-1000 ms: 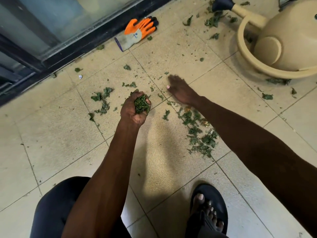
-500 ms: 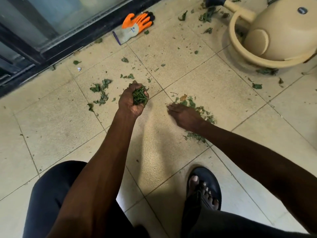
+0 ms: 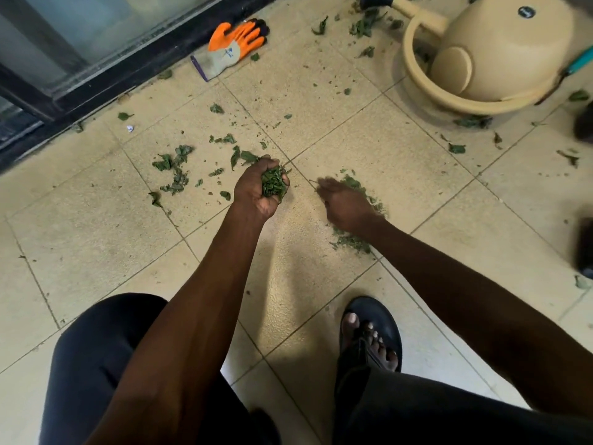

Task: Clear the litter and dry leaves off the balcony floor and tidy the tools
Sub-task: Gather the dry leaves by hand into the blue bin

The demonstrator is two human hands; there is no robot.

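Observation:
My left hand (image 3: 255, 192) is held just above the beige tiled floor, curled around a handful of green leaves (image 3: 273, 185). To its right, my right hand (image 3: 345, 203) lies low on the tile with blurred fingers, pressed onto a small heap of leaves (image 3: 353, 240) that shows on both sides of the wrist. Loose leaves (image 3: 175, 171) lie scattered to the left of my left hand. An orange and grey work glove (image 3: 232, 48) lies by the dark door frame. A beige watering can (image 3: 494, 49) lies on its side at the top right.
A sliding glass door with a dark frame (image 3: 106, 75) runs along the upper left. More leaves (image 3: 365, 24) lie near the can's spout, a white scrap (image 3: 130, 128) near the door. My sandalled foot (image 3: 369, 338) is at the bottom centre. Dark objects (image 3: 585, 248) sit at the right edge.
My right hand has swept back from the far tile toward me, dragging leaves into a tighter heap close to my left hand. My left hand keeps its handful.

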